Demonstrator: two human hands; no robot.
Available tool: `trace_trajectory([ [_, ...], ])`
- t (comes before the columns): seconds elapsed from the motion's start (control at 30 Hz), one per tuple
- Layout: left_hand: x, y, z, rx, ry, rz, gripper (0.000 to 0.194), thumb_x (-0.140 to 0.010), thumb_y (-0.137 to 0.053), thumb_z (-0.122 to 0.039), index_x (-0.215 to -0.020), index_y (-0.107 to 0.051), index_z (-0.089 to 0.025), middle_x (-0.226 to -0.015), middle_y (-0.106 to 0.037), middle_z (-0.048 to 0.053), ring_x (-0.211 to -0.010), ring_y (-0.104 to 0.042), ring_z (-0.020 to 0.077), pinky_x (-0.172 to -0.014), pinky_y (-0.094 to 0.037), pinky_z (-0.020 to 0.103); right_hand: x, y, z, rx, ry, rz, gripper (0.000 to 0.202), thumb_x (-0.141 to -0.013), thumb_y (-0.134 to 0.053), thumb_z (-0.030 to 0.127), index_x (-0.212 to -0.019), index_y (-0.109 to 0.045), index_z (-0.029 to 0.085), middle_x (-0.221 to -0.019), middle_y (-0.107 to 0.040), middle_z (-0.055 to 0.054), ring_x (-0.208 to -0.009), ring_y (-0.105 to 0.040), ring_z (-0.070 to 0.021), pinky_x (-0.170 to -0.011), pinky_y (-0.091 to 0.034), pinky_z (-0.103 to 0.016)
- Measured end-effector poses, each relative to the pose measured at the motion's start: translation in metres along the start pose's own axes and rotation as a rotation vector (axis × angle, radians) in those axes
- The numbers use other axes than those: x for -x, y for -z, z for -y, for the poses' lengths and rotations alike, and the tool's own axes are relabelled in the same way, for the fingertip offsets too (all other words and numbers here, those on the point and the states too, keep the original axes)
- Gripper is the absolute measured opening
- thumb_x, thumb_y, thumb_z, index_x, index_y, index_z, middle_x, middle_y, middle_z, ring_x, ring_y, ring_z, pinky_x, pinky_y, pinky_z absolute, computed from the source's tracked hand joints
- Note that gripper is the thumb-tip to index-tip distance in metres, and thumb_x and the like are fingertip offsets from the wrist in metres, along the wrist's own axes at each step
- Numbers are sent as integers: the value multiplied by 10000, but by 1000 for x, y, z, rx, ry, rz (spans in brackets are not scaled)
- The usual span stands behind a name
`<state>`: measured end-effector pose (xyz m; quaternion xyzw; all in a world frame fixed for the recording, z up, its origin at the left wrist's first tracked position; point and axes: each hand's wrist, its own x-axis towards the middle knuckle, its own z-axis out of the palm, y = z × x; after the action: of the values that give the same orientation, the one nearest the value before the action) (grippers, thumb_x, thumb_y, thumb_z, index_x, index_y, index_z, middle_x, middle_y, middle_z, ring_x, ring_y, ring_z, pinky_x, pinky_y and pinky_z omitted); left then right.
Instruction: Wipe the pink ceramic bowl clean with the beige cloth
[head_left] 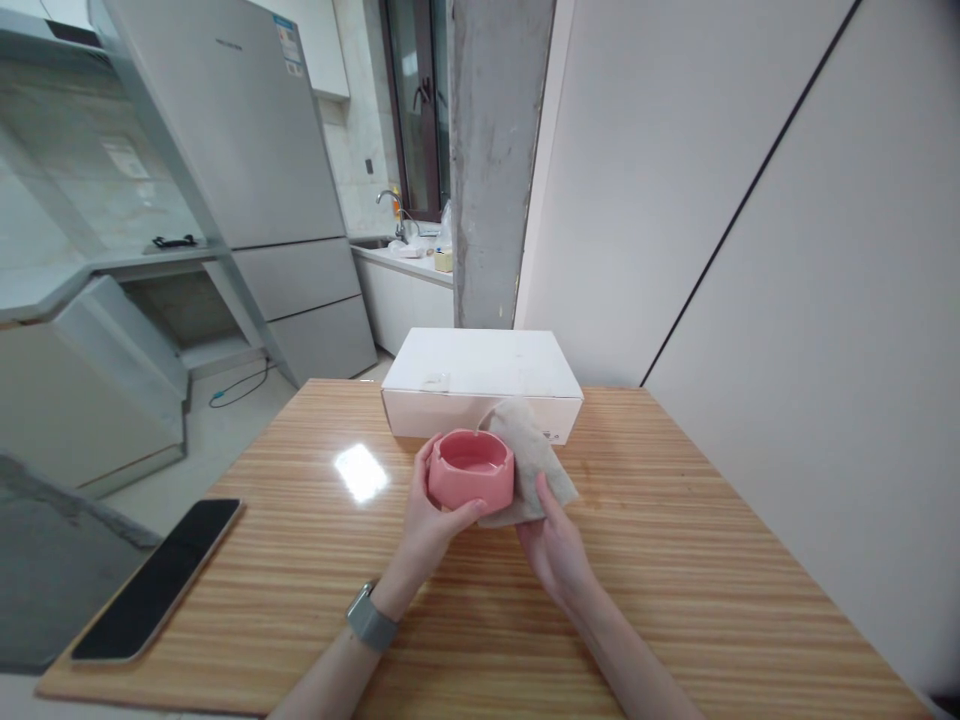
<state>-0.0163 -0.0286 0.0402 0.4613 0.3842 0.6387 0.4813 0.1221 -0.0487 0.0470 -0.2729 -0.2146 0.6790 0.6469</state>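
Note:
My left hand (431,510), with a grey-banded watch (370,617) on the wrist, grips a pink ashtray (471,485) with notches in its rim. The thumb lies along the ashtray's front and the fingers wrap its left side. My right hand (555,545) is closed on a pale grey cloth (529,460), thumb on top and fingers beneath. The cloth lies against the right side of the ashtray. Both are held above the wooden table (675,600), in front of a white box (480,362).
A dark-screened tablet or phone (161,580) lies at the table's left edge. Beyond the table stand a grey fridge (262,150) and a sink counter with a tap (394,205). A white panel wall (787,330) runs along the right side.

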Motion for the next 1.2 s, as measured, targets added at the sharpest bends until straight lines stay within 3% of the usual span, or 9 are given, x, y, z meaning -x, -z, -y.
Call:
trace_trajectory([
  [0.23, -4, 1, 8, 30, 55, -19, 842, -439, -890, -227, -1190, -511, -206, -1242, -599, 127, -1162, -557, 310, -963, -445, 403, -1, 2, 3, -41, 48, -67, 429, -770, -713, 480, -1119, -697, 231, -1240, -678, -27, -1302, -500, -248, -1113, -390, -410],
  [0.4, -6, 9, 16, 152, 222, 33, 895, -554, -853, -256, -1343, -434, -200, -1323, -570, 154, -1175, -563, 321, -972, -447, 434, -1, 3, 6, -37, 91, -118, 479, -706, -759, 505, -1104, -701, 245, -1231, -683, -29, -1311, -488, -260, -1116, -384, -435],
  [0.6, 1, 4, 9, 436, 306, 295, 548, -789, -688, -385, -1267, -580, -140, -1329, -588, 145, -1286, -486, 313, -1119, -318, 436, -3, 15, -1, 49, 152, -177, 482, -606, -813, 542, -997, -736, 270, -1139, -729, -13, -1320, -478, -267, -1140, -346, -450],
  [0.83, 3, 6, 9, 526, 404, 388, 549, -742, -739, -448, -1222, -636, -201, -1306, -622, 87, -1293, -486, 290, -1141, -294, 420, -5, 20, -6, 108, 183, -121, 467, -672, -772, 545, -1046, -724, 271, -1213, -692, -7, -1319, -480, -260, -1188, -235, -456],
  [1.0, 4, 12, 17, 558, 486, 298, 504, -735, -740, -459, -1162, -662, -202, -1206, -679, 65, -1195, -562, 259, -1059, -392, 371, -5, 18, -5, 108, 138, -92, 484, -711, -739, 553, -1078, -716, 238, -1220, -688, -34, -1323, -475, -262, -1183, -250, -449],
  [1.2, 4, 12, 16, 554, 459, 230, 492, -723, -749, -427, -1152, -660, -202, -1154, -693, 63, -1079, -614, 232, -939, -468, 329, -3, 8, -3, 71, 74, -56, 443, -732, -738, 517, -1075, -717, 237, -1196, -700, -36, -1285, -519, -261, -1136, -352, -447],
])
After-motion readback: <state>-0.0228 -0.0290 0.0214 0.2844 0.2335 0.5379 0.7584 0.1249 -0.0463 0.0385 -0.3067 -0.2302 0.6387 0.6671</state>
